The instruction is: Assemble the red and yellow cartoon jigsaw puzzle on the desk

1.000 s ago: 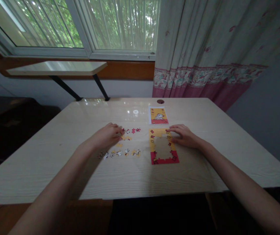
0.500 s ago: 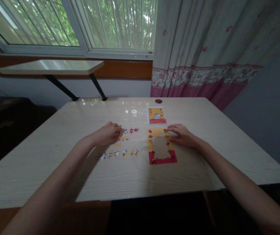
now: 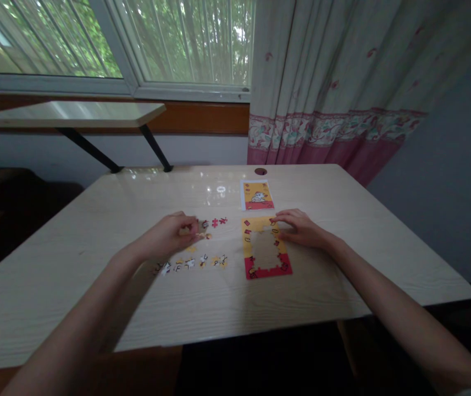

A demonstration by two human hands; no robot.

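My left hand (image 3: 174, 234) is over the loose jigsaw pieces, thumb and fingers pinched on a small yellow puzzle piece (image 3: 199, 235) partly hidden by the fingertips. Near those fingertips lie a pink-red puzzle piece (image 3: 215, 223) and a few others. Closer to me is a row of several white and yellow puzzle pieces (image 3: 189, 263). My right hand (image 3: 301, 229) rests with thumb and fingers apart at the upper right edge of the puzzle frame (image 3: 267, 272), touching it. Yellow above and red below, the frame has an unfilled middle with a jagged inner edge.
Behind the frame lies a picture card (image 3: 258, 196) with a white animal on yellow and red. A raised shelf (image 3: 70, 114) on black legs stands at the table's back left. A curtain (image 3: 301, 110) hangs behind the table (image 3: 202, 308), which has a round hole (image 3: 260, 171).
My left hand has drawn slightly back toward me, its fingertips now at the yellow pieces. My right hand stays on the frame. The whole view has shifted a little.
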